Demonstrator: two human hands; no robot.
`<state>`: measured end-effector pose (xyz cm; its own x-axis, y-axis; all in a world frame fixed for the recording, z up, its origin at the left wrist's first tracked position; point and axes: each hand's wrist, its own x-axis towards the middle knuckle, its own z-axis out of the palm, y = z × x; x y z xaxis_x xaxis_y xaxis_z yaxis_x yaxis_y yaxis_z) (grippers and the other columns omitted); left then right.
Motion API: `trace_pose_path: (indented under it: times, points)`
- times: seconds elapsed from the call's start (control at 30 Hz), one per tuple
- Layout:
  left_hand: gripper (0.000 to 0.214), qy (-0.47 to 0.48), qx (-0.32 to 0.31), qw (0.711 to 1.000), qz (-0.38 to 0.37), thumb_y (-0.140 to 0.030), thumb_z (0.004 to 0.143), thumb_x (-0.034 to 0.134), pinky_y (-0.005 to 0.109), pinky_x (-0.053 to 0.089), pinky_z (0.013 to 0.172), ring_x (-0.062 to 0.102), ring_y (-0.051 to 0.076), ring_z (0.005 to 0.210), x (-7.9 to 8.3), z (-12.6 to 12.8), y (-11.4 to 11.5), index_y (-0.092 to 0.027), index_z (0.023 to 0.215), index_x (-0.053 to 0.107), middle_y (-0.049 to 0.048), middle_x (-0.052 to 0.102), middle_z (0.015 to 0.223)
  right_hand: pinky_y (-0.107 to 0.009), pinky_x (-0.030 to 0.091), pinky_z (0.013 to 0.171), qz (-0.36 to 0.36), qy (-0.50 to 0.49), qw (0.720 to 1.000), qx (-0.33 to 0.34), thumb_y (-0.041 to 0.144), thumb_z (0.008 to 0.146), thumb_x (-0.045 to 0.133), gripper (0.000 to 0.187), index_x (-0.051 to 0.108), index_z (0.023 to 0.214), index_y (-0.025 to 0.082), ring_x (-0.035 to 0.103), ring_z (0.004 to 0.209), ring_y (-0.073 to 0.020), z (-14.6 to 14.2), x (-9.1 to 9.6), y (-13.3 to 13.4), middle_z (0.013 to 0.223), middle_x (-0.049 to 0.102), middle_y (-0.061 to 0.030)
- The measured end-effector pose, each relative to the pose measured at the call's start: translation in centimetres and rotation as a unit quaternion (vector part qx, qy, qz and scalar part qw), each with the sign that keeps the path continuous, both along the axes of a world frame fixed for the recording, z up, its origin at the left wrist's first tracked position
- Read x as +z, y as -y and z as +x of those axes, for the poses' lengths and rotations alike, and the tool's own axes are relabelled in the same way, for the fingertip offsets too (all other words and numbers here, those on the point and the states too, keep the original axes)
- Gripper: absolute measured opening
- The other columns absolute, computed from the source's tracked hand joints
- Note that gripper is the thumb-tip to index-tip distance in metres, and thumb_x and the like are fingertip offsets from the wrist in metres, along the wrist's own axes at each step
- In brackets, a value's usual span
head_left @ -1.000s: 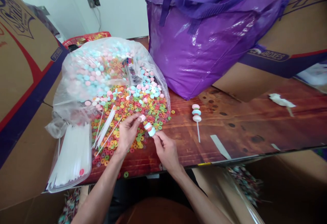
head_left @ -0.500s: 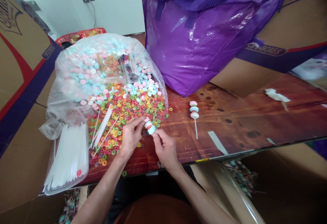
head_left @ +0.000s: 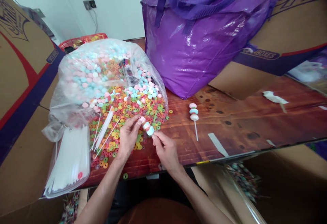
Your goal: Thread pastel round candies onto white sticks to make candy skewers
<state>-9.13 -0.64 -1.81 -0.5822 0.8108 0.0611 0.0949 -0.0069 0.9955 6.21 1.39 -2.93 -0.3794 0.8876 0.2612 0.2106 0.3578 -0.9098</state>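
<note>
The left hand (head_left: 128,132) pinches a pink disc (head_left: 142,119) at the upper end of a candy skewer (head_left: 148,128); the right hand (head_left: 165,148) grips its lower end. Beside them, coloured rings (head_left: 153,109) cover part of the table (head_left: 240,118), with pink, white and blue discs (head_left: 143,87) at and inside a clear bag (head_left: 57,98). At left, white sticks (head_left: 71,159) fill a tub (head_left: 75,185). At right lies a second skewer (head_left: 194,112); behind it, a purple bag (head_left: 204,50) stands before a carton (head_left: 251,77).

Purple bag (head_left: 201,50) before cardboard box (head_left: 291,31) — wall socket (head_left: 89,4) behind.
</note>
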Motion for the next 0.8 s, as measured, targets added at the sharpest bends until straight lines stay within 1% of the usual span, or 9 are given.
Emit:
trace_pose_path:
  times: [0.17,0.3,0.43,0.5,0.57,0.67,0.7,0.73,0.8]
  points:
    - [0.027,-0.027,0.000,1.000,0.007,-0.040,0.081,0.073,0.034,0.051,0.096,0.068,0.022,0.103,0.3,-0.3,0.3,-0.021,0.100,0.077,0.0067,0.075,0.107,-0.023,0.040,0.058,0.017,0.023,0.999,-0.018,0.029,0.098,0.045,0.028,0.065,0.081,0.018,0.051,0.057,-0.0126,0.7,0.4,-0.2,0.063,0.056,0.0014]
    - [0.037,0.013,0.022,1.000,-0.007,-0.045,0.081,0.071,0.033,0.055,0.084,0.071,0.022,0.089,0.1,-1.2,0.4,-0.018,0.106,0.074,0.0081,0.075,0.100,-0.025,0.041,0.060,0.024,0.081,0.991,-0.107,0.031,0.097,0.044,0.029,0.065,0.081,0.018,0.054,0.058,-0.0144,3.7,-0.2,-3.0,0.063,0.058,0.0006]
    - [0.032,0.000,0.057,0.998,-0.023,-0.042,0.079,0.071,0.025,0.051,0.058,0.063,0.015,0.062,0.7,-2.3,1.5,-0.016,0.098,0.074,0.0032,0.071,0.075,-0.033,0.044,0.068,0.064,0.174,0.957,-0.224,0.028,0.090,0.044,0.027,0.068,0.093,0.016,0.060,0.066,-0.0216,7.8,-2.0,-7.3,0.074,0.069,-0.0074]
    - [0.027,-0.030,0.080,0.996,-0.033,-0.039,0.080,0.069,0.023,0.045,0.051,0.057,0.013,0.054,1.3,-3.0,2.5,-0.017,0.093,0.073,-0.0004,0.065,0.062,-0.037,0.045,0.073,0.103,0.212,0.936,-0.263,0.027,0.089,0.043,0.030,0.069,0.098,0.015,0.061,0.076,-0.0259,8.9,-2.8,-8.9,0.083,0.070,-0.0129]
    - [0.022,-0.066,0.118,0.990,-0.047,-0.037,0.081,0.067,0.021,0.042,0.048,0.053,0.011,0.051,2.0,-3.8,3.7,-0.018,0.090,0.072,-0.0025,0.060,0.058,-0.043,0.045,0.079,0.169,0.252,0.912,-0.275,0.027,0.089,0.046,0.032,0.069,0.106,0.013,0.060,0.089,-0.0301,8.9,-3.0,-9.4,0.098,0.068,-0.0182]
    - [0.018,-0.098,0.185,0.976,-0.067,-0.037,0.084,0.064,0.019,0.039,0.046,0.049,0.010,0.048,2.9,-5.1,5.6,-0.019,0.086,0.067,-0.0037,0.058,0.058,-0.051,0.043,0.087,0.236,0.254,0.888,-0.302,0.028,0.090,0.053,0.032,0.068,0.113,0.013,0.057,0.103,-0.0351,7.0,-1.6,-7.7,0.114,0.063,-0.0217]
    - [0.018,-0.106,0.208,0.970,-0.072,-0.037,0.084,0.063,0.019,0.038,0.045,0.048,0.009,0.047,3.2,-5.4,6.1,-0.019,0.084,0.064,-0.0039,0.057,0.057,-0.051,0.044,0.088,0.247,0.234,0.896,-0.284,0.028,0.091,0.054,0.029,0.069,0.111,0.014,0.057,0.103,-0.0343,5.7,-0.8,-6.7,0.112,0.063,-0.0205]
    - [0.019,-0.115,0.227,0.964,-0.078,-0.037,0.085,0.062,0.018,0.037,0.044,0.046,0.009,0.046,3.4,-5.8,6.6,-0.019,0.081,0.062,-0.0041,0.056,0.056,-0.048,0.045,0.087,0.253,0.198,0.918,-0.231,0.027,0.093,0.053,0.025,0.070,0.107,0.017,0.059,0.100,-0.0311,4.2,0.0,-5.6,0.106,0.064,-0.0172]
    - [0.021,-0.132,0.254,0.954,-0.093,-0.038,0.087,0.059,0.018,0.035,0.043,0.043,0.008,0.045,3.7,-6.4,7.2,-0.019,0.077,0.060,-0.0043,0.054,0.055,-0.039,0.049,0.083,0.230,0.129,0.963,-0.050,0.020,0.096,0.048,0.024,0.071,0.101,0.022,0.061,0.092,-0.0236,0.5,1.3,-3.3,0.098,0.066,-0.0102]
